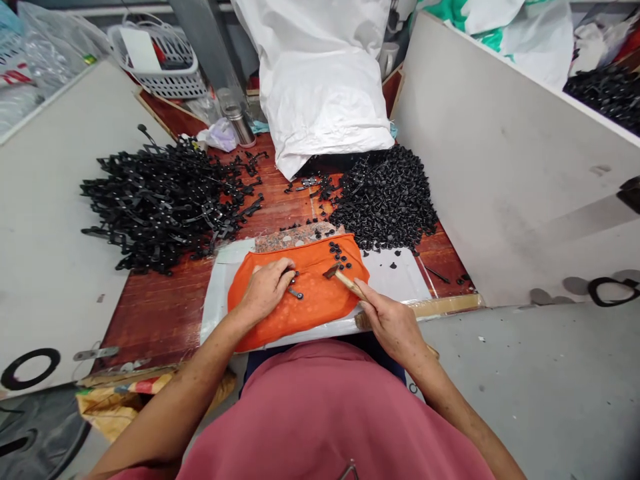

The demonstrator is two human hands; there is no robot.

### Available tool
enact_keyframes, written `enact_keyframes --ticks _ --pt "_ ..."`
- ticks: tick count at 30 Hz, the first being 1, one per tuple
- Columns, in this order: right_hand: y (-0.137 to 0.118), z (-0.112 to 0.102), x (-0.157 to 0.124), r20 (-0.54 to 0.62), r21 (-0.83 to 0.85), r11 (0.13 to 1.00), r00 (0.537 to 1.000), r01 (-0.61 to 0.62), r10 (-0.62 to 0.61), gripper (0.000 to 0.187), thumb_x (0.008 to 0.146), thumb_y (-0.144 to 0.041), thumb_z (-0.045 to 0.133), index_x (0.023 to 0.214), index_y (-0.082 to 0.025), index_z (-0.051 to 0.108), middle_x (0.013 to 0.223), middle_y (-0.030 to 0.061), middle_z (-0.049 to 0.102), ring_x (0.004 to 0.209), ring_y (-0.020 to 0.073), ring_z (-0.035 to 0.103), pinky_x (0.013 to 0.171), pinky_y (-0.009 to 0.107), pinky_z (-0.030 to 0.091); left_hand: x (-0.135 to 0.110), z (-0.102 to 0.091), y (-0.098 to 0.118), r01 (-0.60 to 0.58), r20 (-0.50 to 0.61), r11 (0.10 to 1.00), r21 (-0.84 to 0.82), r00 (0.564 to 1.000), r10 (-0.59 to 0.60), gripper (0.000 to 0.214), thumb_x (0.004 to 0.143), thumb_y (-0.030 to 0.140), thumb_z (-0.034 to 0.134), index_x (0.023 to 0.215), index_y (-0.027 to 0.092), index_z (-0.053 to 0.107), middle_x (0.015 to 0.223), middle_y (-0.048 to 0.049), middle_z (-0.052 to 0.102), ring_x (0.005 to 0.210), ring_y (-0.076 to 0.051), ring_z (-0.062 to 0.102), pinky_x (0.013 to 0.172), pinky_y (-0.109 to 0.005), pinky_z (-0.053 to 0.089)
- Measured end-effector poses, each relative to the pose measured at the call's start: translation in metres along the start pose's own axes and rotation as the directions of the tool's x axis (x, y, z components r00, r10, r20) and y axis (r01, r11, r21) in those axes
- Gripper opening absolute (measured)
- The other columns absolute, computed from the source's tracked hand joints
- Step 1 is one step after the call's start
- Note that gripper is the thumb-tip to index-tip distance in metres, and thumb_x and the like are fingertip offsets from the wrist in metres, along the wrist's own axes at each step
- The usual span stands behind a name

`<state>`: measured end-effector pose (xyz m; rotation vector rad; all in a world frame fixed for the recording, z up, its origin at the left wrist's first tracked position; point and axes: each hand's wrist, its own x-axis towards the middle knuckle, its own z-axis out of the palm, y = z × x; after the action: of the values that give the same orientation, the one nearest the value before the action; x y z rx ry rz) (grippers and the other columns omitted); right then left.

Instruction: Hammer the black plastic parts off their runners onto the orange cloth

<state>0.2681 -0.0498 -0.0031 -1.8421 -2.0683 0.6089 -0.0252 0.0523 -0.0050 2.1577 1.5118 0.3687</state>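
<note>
Taking the orange cloth (270, 320) as the clock's centre, red characters on a plastic bag (15, 77) far out at 10 o'clock seem to read "70", partly cut off. At 12 o'clock a plain white sack (325, 87) slumps over the back of the red-brown table (160, 307). A perforated plastic basket (173, 83) and a steel flask (241, 127) sit towards 11 o'clock. Pale panels wall in both sides. A tangled heap of black strap-like parts (155, 207) lies at 10 o'clock; a denser mound of small black studs (390, 200) lies between 1 and 2. A speckled stone slab (293, 237) shows beyond the cloth's upper edge.

On the cloth, a strap-like black piece (296, 293) lies at the left hand (267, 288), whose fingers curl together over it; whether they pinch it I cannot tell. The right hand (393, 327), at 4 o'clock, wraps its fingers around the wooden handle of a hammer (350, 285), its dark head near round black caps (337, 255).
</note>
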Motion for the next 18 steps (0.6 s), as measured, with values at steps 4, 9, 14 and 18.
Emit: enact_keyframes --ticks 4,9,14,18 --pt "-0.002 0.002 0.005 0.002 -0.039 0.999 1.000 0.006 -0.006 0.050 0.106 -0.030 0.046 0.156 -0.033 0.049 0.120 0.0052 0.078 0.099 0.0221 0.076 0.085 0.031 0.058 -0.005 0.009 -0.003 0.045 -0.018 0.997 0.063 0.999 -0.044 0.022 0.102 0.034 0.044 0.095 0.024 0.062 0.100 -0.0050 0.075 0.098 -0.025 0.067 0.088 -0.038 0.038" --pt "-0.008 0.007 0.027 0.009 -0.157 0.988 1.000 -0.014 0.016 0.051 0.106 -0.032 0.046 0.157 -0.035 0.047 0.108 0.0048 0.081 0.090 0.0228 0.077 0.075 0.030 0.057 -0.005 0.012 -0.001 0.028 -0.033 0.988 0.153 0.999 -0.023 0.022 0.102 0.032 0.043 0.094 0.022 0.061 0.095 -0.0072 0.074 0.095 -0.026 0.067 0.085 -0.038 0.038" --pt "-0.013 0.007 0.033 0.005 -0.167 0.986 1.000 -0.022 0.023 0.050 0.105 -0.031 0.048 0.155 -0.035 0.050 0.103 0.0040 0.081 0.084 0.0215 0.076 0.071 0.028 0.055 -0.003 0.010 0.006 0.027 -0.020 0.981 0.194 1.000 -0.024 0.024 0.105 0.031 0.037 0.095 0.022 0.058 0.094 -0.0072 0.073 0.092 -0.025 0.066 0.082 -0.037 0.038" --pt "-0.007 -0.004 0.013 -0.033 -0.088 0.996 0.999 -0.015 0.012 0.051 0.106 -0.031 0.045 0.157 -0.035 0.046 0.112 0.0035 0.080 0.087 0.0211 0.076 0.074 0.028 0.055 0.003 0.009 0.015 0.048 -0.078 0.989 0.141 0.996 -0.037 0.025 0.106 0.033 0.034 0.098 0.023 0.055 0.087 -0.0040 0.070 0.084 -0.023 0.065 0.080 -0.034 0.038"
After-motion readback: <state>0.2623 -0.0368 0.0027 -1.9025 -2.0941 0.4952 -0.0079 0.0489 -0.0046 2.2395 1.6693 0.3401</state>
